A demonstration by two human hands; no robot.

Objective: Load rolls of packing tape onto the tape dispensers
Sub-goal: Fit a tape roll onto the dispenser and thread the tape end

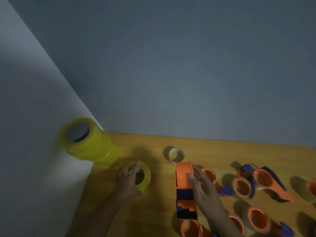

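Now the left hand [127, 183] comes over a single yellow tape roll [142, 175] lying flat on the wooden table [222, 151], fingers curled over its rim and into the core, gripping it. Just behind, tight in the corner where the table's left edge meets the white wall [34, 134], stands a tall stack of yellow tape rolls [90, 142], leaning a touch. The right hand [203, 189] holds an orange-and-blue tape dispenser [185, 189] on edge, fingers laid along its right side, thumb hidden, so how firmly it clamps I cannot tell. An empty cardboard core [177, 154] sits beyond the dispenser, near the back wall. Bare tabletop lies between roll and dispenser. To the right it's crowded: loaded dispensers [266, 182] lie packed close, running off the right and bottom edges of view.
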